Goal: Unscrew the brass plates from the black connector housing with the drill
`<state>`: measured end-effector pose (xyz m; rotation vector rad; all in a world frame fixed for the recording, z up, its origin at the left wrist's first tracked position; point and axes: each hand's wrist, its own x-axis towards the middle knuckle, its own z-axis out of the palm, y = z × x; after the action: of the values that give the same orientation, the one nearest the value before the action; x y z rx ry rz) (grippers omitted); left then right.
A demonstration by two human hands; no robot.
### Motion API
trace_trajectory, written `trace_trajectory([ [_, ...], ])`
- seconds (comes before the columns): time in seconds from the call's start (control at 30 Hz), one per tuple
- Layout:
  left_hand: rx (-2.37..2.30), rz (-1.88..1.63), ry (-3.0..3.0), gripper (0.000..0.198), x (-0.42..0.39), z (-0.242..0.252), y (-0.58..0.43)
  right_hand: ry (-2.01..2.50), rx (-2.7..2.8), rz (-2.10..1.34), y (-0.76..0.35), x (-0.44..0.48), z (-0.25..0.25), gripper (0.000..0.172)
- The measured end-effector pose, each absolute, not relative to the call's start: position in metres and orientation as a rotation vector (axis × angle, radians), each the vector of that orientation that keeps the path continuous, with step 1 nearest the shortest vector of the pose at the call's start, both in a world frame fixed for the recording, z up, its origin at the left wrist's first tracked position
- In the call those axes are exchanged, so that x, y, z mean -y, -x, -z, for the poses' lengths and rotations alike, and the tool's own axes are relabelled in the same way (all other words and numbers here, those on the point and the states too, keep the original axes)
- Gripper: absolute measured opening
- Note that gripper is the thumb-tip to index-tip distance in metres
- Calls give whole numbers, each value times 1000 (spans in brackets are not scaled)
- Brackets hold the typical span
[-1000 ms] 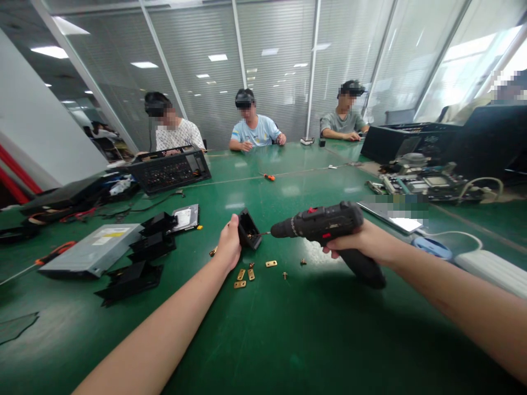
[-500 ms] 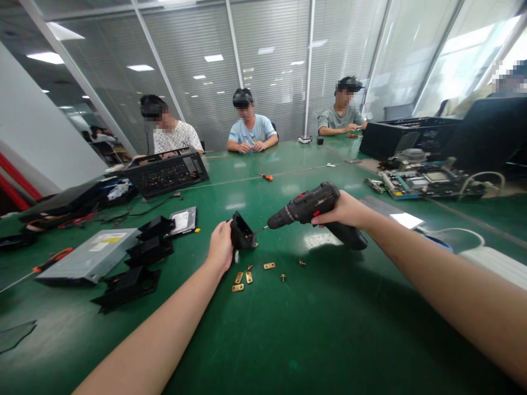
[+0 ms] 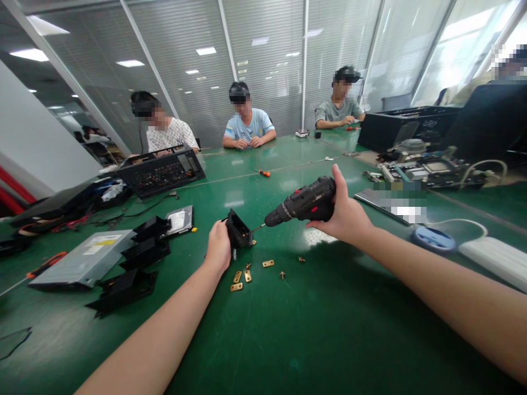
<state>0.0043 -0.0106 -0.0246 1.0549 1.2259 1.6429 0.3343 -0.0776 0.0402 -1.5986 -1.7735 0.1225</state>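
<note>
My left hand (image 3: 219, 247) grips a black plastic bracket (image 3: 239, 229), its hollow side facing right. From the right, the thin bit of a black cordless drill (image 3: 304, 202) reaches into the bracket. My right hand (image 3: 343, 211) holds the drill from behind, thumb raised and the rest of the fingers partly hidden by the tool. On the green table below the bracket lie several small brass plates (image 3: 268, 264) and a few brass screws (image 3: 282, 275).
Left are black brackets (image 3: 129, 285), a silver drive (image 3: 86, 258), a hard disk (image 3: 180, 220) and an open black case (image 3: 162, 171). A screwdriver (image 3: 264, 173) lies ahead. Circuit boards (image 3: 428, 167), a blue round object (image 3: 433, 239) and a white power strip (image 3: 500, 260) sit right. Three people sit opposite.
My right hand has shifted on the drill; its thumb now points up at the back. The view has moved slightly, revealing more of the blue object. The bit stays at the bracket.
</note>
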Motion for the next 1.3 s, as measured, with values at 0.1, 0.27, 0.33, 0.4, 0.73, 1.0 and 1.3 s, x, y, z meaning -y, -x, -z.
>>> trace_trajectory([
  [0.1, -1220, -1638, -1060, 30, 11, 23, -5, 1690, 1800, 33, -328, 84, -39, 145],
  [0.27, -1143, -1611, -887, 27, 14, 16, -9, 1663, 1767, 146, -318, 93, -31, 135],
  [0.33, -1117, -1591, -780, 27, 15, 13, -11, 1634, 1741, 170, -316, 96, -27, 131],
  [0.4, -1111, -1578, -714, 26, 16, 11, -14, 1610, 1714, 180, -314, 97, -25, 128],
  [0.73, -970, -1552, -455, 30, 23, -2, -22, 1536, 1617, 65, -315, 94, -34, 130],
  [1.0, -991, -1576, -643, 24, 13, 11, -21, 1669, 1654, 84, -312, 97, -35, 140],
  [1.3, -1154, -1662, -957, 32, 12, 16, -13, 1627, 1700, 337, -316, 86, -21, 138],
])
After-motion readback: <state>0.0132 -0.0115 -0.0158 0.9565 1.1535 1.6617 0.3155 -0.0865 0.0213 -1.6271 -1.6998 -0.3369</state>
